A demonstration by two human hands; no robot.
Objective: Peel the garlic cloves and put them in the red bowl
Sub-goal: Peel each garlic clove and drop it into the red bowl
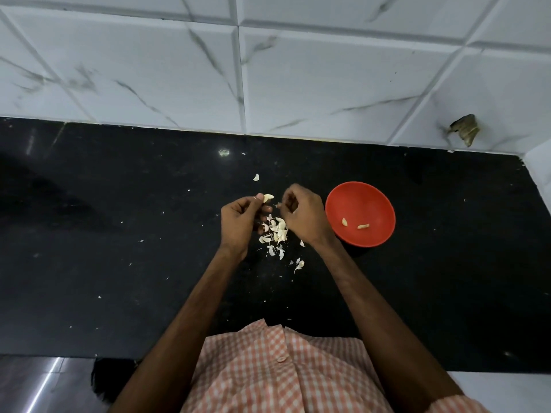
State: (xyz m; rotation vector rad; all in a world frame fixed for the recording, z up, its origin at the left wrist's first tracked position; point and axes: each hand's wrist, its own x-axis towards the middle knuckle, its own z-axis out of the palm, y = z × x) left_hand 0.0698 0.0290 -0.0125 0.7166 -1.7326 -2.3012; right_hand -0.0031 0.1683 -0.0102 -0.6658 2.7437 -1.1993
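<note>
Left hand (241, 223) is pinching a garlic clove (268, 198) at its fingertips, over the pile of cloves and skins (276, 231) on the black counter (119, 234). Right hand (301, 216) is curling just beside it; cannot tell what it holds. Red bowl (360, 199), farther right, is holding two peeled cloves (344, 222).

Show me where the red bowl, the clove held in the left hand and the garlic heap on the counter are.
red bowl (360, 201): head view, bare inner wall.
clove (268, 198): head view, its exposed middle.
garlic heap (278, 231): head view, centre of heap.
</note>
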